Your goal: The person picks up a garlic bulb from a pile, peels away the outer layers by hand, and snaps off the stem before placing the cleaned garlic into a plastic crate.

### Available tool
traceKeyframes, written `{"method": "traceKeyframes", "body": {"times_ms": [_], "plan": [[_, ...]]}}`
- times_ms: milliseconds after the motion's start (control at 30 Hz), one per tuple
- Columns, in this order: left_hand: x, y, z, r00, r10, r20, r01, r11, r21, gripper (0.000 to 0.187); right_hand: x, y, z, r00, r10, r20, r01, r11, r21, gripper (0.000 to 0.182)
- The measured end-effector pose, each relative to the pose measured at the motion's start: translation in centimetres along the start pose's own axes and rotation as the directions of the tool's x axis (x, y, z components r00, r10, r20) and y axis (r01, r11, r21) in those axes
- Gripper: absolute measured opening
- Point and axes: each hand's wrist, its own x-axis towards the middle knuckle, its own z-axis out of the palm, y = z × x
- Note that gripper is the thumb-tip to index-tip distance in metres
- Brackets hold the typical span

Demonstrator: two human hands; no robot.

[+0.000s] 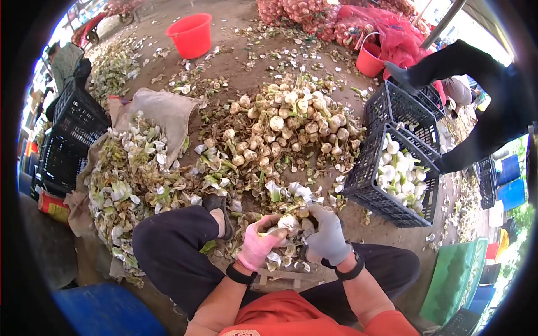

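Left hand (259,245): pink-gloved, pinching a garlic bulb (288,223)
Right hand (328,235): grey-gloved, fingers curled close beside it
Garlic heap (297,120): twelve o'clock
Black crate (374,205): white bulbs (400,172), two o'clock

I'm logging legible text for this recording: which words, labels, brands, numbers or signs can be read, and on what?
None can be read.
Pale print on the red shirt: cut off by the picture's edge, illegible.
Red and yellow item at far left: too blurred to tell any lettering.

Both hands (326,235) close together, curled
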Motion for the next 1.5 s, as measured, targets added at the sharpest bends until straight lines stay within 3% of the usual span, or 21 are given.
{"method": "traceKeyframes", "body": {"times_ms": [33, 67, 133, 267, 333, 367, 433, 567, 633, 700, 833, 933, 967, 1033, 1100, 1167, 1233, 1300, 1367, 1433, 1500], "plan": [[0.0, 0.2, -0.1, 0.997, -0.046, 0.061, 0.054, 0.989, -0.139, 0.035, 0.0, 0.5, -0.1, 0.996, 0.064, 0.057, -0.075, 0.973, 0.218, 0.02], [0.0, 0.2, -0.2, 0.997, -0.043, 0.06, 0.051, 0.989, -0.14, 0.035, -0.1, 0.8, -0.4, 0.996, 0.062, 0.057, -0.073, 0.973, 0.217, 0.02], [0.0, 0.2, -0.2, 0.992, -0.028, 0.125, 0.056, 0.972, -0.228, 0.038, -0.2, 1.0, -1.0, 0.926, 0.208, 0.313, -0.367, 0.683, 0.632, 0.022], [-0.2, 0.5, -0.4, 0.992, -0.07, 0.108, 0.09, 0.976, -0.197, 0.039, -0.4, -0.3, -1.3, 0.961, 0.114, 0.253, -0.249, 0.754, 0.607, 0.022], [-0.4, 1.1, 0.4, 0.999, -0.045, 0.024, 0.046, 0.998, -0.04, 0.035, -0.6, -0.7, -1.0, 0.997, 0.048, 0.055, -0.064, 0.939, 0.337, 0.021], [-0.4, 1.0, 0.5, 0.999, -0.045, 0.028, 0.046, 0.998, -0.039, 0.035, -0.6, -0.9, -1.2, 0.997, 0.049, 0.051, -0.064, 0.939, 0.337, 0.021], [-0.3, 0.8, 0.6, 0.997, 0.078, 0.002, -0.077, 0.981, 0.176, 0.03, -0.3, -1.2, -1.5, 0.993, -0.119, 0.015, 0.12, 0.993, -0.021, 0.023], [-1.0, 1.9, 1.7, 0.995, 0.081, -0.063, -0.065, 0.974, 0.215, 0.028, -0.4, -1.9, -1.0, 0.998, -0.055, -0.015, 0.054, 0.995, -0.09, 0.018], [-1.0, 1.7, 1.4, 0.978, 0.207, -0.019, -0.186, 0.91, 0.372, 0.03, -0.4, -1.9, -0.9, 0.997, -0.075, -0.018, 0.07, 0.979, -0.193, 0.017], [-0.6, 0.8, 0.9, 0.984, 0.18, 0.002, -0.168, 0.911, 0.377, 0.028, -0.4, -1.4, -0.6, 0.996, -0.088, -0.034, 0.079, 0.974, -0.213, 0.02], [-0.5, 1.7, -0.2, 0.982, -0.131, 0.137, 0.127, 0.991, 0.035, 0.034, -0.6, -0.7, -1.1, 0.998, -0.061, 0.003, 0.061, 0.996, -0.062, 0.024], [-0.4, 1.8, -0.5, 0.969, -0.162, 0.187, 0.183, 0.977, -0.106, 0.04, -0.7, -0.9, -1.6, 0.987, 0.038, 0.158, -0.112, 0.864, 0.491, 0.025], [-0.1, 0.6, -1.0, 0.965, -0.14, 0.22, 0.171, 0.976, -0.132, 0.043, -0.8, -0.2, -1.1, 0.989, 0.03, 0.144, -0.098, 0.866, 0.491, 0.025], [-0.3, -0.2, -1.4, 0.922, -0.12, 0.369, 0.268, 0.885, -0.381, 0.044, -0.8, 1.9, 0.3, 0.995, 0.012, 0.103, -0.009, 1.0, -0.03, 0.027], [-0.7, 0.4, -0.9, 0.949, -0.083, 0.305, 0.227, 0.849, -0.477, 0.047, -0.7, 4.2, 1.0, 0.985, 0.095, 0.147, -0.064, 0.977, -0.202, 0.032], [-0.6, 0.9, -1.1, 0.969, -0.047, 0.241, 0.15, 0.891, -0.429, 0.044, -1.4, 4.7, 1.0, 0.993, -0.121, -0.012, 0.121, 0.991, 0.062, 0.037], [-0.5, 1.3, -1.2, 0.979, -0.04, 0.202, 0.094, 0.96, -0.264, 0.041, -0.7, 3.7, 0.0, 0.978, -0.208, 0.0, 0.205, 0.964, 0.171, 0.039], [-0.5, 1.2, -0.9, 0.985, -0.03, 0.17, 0.069, 0.971, -0.23, 0.041, -0.7, 1.7, -1.3, 0.99, -0.138, 0.005, 0.134, 0.969, 0.207, 0.032], [-0.7, 1.1, -0.6, 0.988, -0.025, 0.151, 0.056, 0.978, -0.2, 0.041, -0.8, 0.6, -2.0, 0.982, 0.144, 0.126, -0.184, 0.89, 0.418, 0.029], [-0.7, 1.6, -0.3, 0.994, 0.006, 0.109, 0.002, 0.998, -0.066, 0.043, -0.6, -1.7, -3.0, 0.99, 0.08, 0.117, -0.118, 0.922, 0.369, 0.026], [-0.8, 1.9, 0.0, 0.995, -0.034, 0.093, 0.039, 0.998, -0.044, 0.039, -0.4, -2.4, -2.9, 0.992, -0.12, 0.032, 0.112, 0.975, 0.192, 0.026]]}}
